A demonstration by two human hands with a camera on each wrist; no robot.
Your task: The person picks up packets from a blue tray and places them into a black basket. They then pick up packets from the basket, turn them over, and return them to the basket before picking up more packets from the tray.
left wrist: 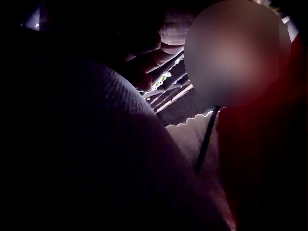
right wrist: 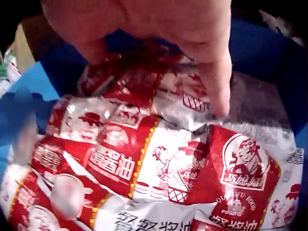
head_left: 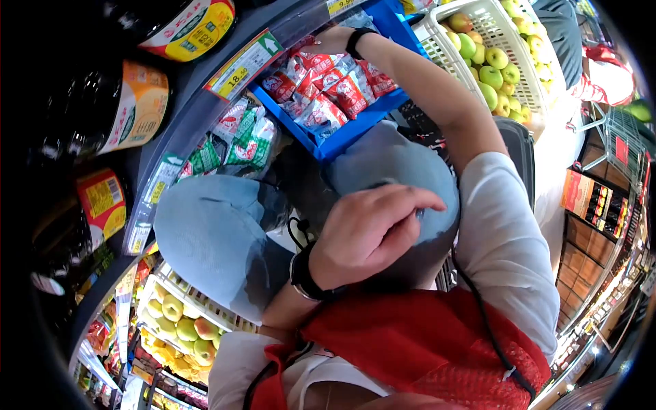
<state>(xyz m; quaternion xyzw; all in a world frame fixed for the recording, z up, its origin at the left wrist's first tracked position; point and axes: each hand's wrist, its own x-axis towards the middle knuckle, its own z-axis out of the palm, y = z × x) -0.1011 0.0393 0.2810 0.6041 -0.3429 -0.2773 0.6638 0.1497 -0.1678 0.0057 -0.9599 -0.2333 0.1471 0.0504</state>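
Observation:
In the head view a blue bin (head_left: 311, 140) holds several red-and-white soy sauce packets (head_left: 318, 85). My right hand (head_left: 331, 41) reaches over its far end, a black band on the wrist. Up close in the right wrist view, the hand (right wrist: 144, 24) comes down over the packets (right wrist: 120, 149) with its fingers spread apart, one fingertip right at a packet's surface. My left hand (head_left: 365, 236) is loosely curled in front of the grey-blue trouser knee (head_left: 410, 171), with nothing visible in it. The left wrist view is mostly dark, showing some fingers (left wrist: 154, 60) near the top.
Green-and-white packets (head_left: 242, 137) lie beside the bin, under a shelf edge with price labels (head_left: 239, 72). Large dark bottles (head_left: 137, 113) stand on the left. White baskets of apples (head_left: 488, 68) sit at the upper right and lower left (head_left: 181, 328). A shopping cart (head_left: 618, 140) is farther off.

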